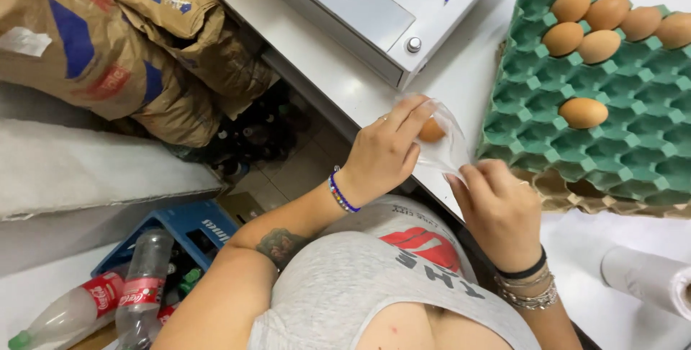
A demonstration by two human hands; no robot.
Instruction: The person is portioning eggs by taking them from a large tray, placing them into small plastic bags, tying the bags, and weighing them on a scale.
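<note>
View from above of a person at a white counter (461, 69), bagging brown eggs. The left hand (385, 152) pinches one edge of a small clear plastic bag (450, 145), fingers closed on the film, and the right hand (497, 206) pinches the opposite lower edge, holding the bag open between them just beside the counter's edge. One egg (431, 131) already sits inside the bag, half hidden by the left fingers; whether more lie beneath it cannot be told. To the right, touching the bag, a green egg tray (612, 155) rests on the counter with six eggs left: five clustered at its far corner (608, 22) and one alone in the middle (583, 113). Most cups are empty. The bagging appears to be at an early stage
</note>
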